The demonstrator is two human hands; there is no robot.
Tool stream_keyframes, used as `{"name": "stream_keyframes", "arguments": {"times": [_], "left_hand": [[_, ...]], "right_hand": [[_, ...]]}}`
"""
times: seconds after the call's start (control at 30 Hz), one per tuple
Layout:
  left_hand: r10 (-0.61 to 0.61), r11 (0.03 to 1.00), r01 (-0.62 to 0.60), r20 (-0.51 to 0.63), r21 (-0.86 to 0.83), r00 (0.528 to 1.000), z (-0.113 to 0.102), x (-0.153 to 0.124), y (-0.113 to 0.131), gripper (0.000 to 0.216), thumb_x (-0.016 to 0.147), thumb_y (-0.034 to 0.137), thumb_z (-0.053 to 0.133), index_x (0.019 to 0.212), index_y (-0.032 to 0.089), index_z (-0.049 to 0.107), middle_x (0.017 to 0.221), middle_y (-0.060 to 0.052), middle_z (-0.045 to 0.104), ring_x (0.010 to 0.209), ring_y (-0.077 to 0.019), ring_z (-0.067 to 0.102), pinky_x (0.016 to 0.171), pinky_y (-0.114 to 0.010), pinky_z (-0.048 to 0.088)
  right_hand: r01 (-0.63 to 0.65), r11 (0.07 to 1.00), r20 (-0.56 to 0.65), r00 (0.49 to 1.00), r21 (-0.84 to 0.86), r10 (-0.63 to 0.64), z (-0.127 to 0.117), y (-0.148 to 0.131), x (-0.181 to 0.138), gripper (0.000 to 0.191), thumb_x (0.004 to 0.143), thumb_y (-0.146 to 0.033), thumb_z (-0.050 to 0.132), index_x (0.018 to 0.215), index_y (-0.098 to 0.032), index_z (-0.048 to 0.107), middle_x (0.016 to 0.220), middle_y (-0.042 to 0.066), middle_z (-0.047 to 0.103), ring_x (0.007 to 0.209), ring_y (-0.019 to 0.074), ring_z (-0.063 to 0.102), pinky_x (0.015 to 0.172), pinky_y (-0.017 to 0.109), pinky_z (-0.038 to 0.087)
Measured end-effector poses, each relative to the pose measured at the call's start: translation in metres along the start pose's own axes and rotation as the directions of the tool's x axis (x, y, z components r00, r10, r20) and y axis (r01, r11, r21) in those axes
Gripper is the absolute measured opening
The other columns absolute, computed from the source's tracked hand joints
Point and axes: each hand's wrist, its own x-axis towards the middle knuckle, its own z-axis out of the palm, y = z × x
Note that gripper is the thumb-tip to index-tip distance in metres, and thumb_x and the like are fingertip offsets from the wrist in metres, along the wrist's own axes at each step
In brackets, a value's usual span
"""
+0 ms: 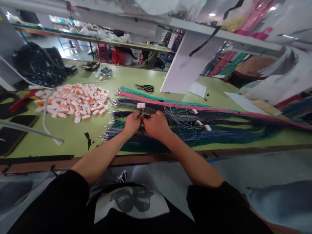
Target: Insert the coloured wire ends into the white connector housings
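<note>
Over the wire bundles, my left hand point(133, 123) is closed in a pinch on thin wires just below a white connector housing point(140, 105). The housing sticks up beyond my fingertips, with its wires running down into them. Close against it, my right hand point(157, 125) is also closed, thumb and fingers pinched together at the same wires; its fingertips are partly hidden. Under both hands lie long bundles of blue and black wires point(224, 135), with pink wires point(151, 99) and green wires point(136, 91) behind. Their bare metal ends point left.
A heap of white and orange connector housings point(75, 100) lies to the left. Black-handled scissors point(147, 87) rest behind the wires. Several wired connectors point(207, 127) sit to the right. A white upright panel point(181, 65) supports the overhead shelf. A white cable point(46, 120) hangs at left.
</note>
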Motion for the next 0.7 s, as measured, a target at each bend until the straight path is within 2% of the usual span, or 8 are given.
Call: {"name": "stream_keyframes", "arguments": {"times": [0.23, 0.3, 0.37, 0.47, 0.5, 0.53, 0.63, 0.7], "left_hand": [[0.010, 0.997, -0.014, 0.055, 0.078, 0.998, 0.010, -0.001, -0.001, 0.032, 0.076, 0.018, 0.049, 0.049, 0.020, 0.032, 0.050, 0.004, 0.039, 0.054, -0.0126, 0.042, 0.054, -0.024, 0.028], [-0.016, 0.996, 0.014, 0.029, 0.092, 0.999, 0.007, 0.005, -0.005, 0.030, 0.076, 0.017, 0.049, 0.050, 0.021, 0.035, 0.048, 0.003, 0.038, 0.054, -0.0137, 0.043, 0.054, -0.025, 0.029], [-0.026, 0.994, 0.025, 0.006, 0.104, 1.000, 0.004, 0.009, -0.008, 0.026, 0.077, 0.016, 0.048, 0.052, 0.020, 0.040, 0.048, 0.002, 0.041, 0.056, -0.0151, 0.047, 0.055, -0.024, 0.032], [0.043, 0.994, -0.046, 0.040, 0.095, 0.998, 0.004, 0.003, -0.005, 0.011, 0.076, 0.018, 0.053, 0.065, 0.020, 0.055, 0.061, -0.001, 0.057, 0.066, -0.0171, 0.056, 0.061, -0.023, 0.038], [0.074, 0.993, -0.080, 0.065, 0.092, 0.995, 0.006, -0.001, -0.003, 0.005, 0.076, 0.019, 0.055, 0.072, 0.020, 0.059, 0.066, -0.001, 0.060, 0.069, -0.0180, 0.058, 0.063, -0.023, 0.040], [0.115, 0.987, -0.126, 0.111, 0.098, 0.987, 0.009, -0.005, 0.000, 0.008, 0.076, 0.020, 0.055, 0.080, 0.020, 0.062, 0.069, -0.002, 0.063, 0.069, -0.0192, 0.060, 0.064, -0.024, 0.041], [0.181, 0.958, -0.220, 0.211, 0.181, 0.961, 0.014, -0.013, 0.007, 0.027, 0.077, 0.017, 0.052, 0.103, 0.019, 0.060, 0.072, -0.006, 0.066, 0.070, -0.0239, 0.063, 0.066, -0.029, 0.044], [0.169, 0.948, -0.219, 0.218, 0.230, 0.961, 0.013, -0.012, 0.011, 0.029, 0.076, 0.014, 0.051, 0.104, 0.017, 0.060, 0.073, -0.008, 0.067, 0.073, -0.0255, 0.064, 0.067, -0.030, 0.045]], "right_hand": [[0.079, 0.997, -0.020, 0.997, 0.010, -0.078, -0.008, 0.003, -0.019, 0.027, 0.079, -0.014, 0.043, 0.075, -0.013, 0.069, 0.056, 0.010, 0.060, 0.061, 0.0178, 0.050, 0.065, 0.035, 0.025], [0.220, 0.969, -0.057, 0.975, 0.111, -0.214, -0.024, -0.012, -0.027, 0.026, 0.079, -0.018, 0.045, 0.067, -0.019, 0.067, 0.053, 0.005, 0.056, 0.056, 0.0154, 0.045, 0.064, 0.034, 0.026], [0.415, 0.869, -0.175, 0.909, 0.272, -0.379, -0.038, -0.023, -0.029, 0.020, 0.080, -0.028, 0.047, 0.073, -0.027, 0.067, 0.058, 0.001, 0.057, 0.061, 0.0152, 0.046, 0.067, 0.033, 0.029], [0.166, 0.935, -0.255, 0.963, 0.314, -0.086, -0.044, -0.012, -0.021, 0.024, 0.084, -0.026, 0.041, 0.085, -0.023, 0.065, 0.073, 0.006, 0.062, 0.075, 0.0211, 0.052, 0.073, 0.036, 0.033], [-0.040, 0.938, -0.289, 0.946, 0.345, 0.146, -0.041, -0.001, -0.015, 0.023, 0.085, -0.028, 0.043, 0.091, -0.021, 0.064, 0.081, 0.008, 0.064, 0.082, 0.0233, 0.053, 0.076, 0.037, 0.034], [-0.145, 0.908, -0.301, 0.913, 0.392, 0.275, -0.036, 0.011, -0.011, 0.024, 0.082, -0.034, 0.049, 0.098, -0.020, 0.062, 0.088, 0.010, 0.065, 0.087, 0.0255, 0.054, 0.077, 0.038, 0.036], [-0.130, 0.800, -0.202, 0.932, 0.586, 0.300, -0.018, 0.041, -0.004, 0.033, 0.075, -0.036, 0.059, 0.103, -0.021, 0.059, 0.088, 0.006, 0.068, 0.083, 0.0240, 0.059, 0.074, 0.035, 0.041], [-0.111, 0.724, -0.164, 0.940, 0.681, 0.299, -0.012, 0.050, -0.007, 0.029, 0.074, -0.035, 0.059, 0.099, -0.022, 0.060, 0.083, 0.003, 0.068, 0.076, 0.0211, 0.060, 0.070, 0.032, 0.043]]}}
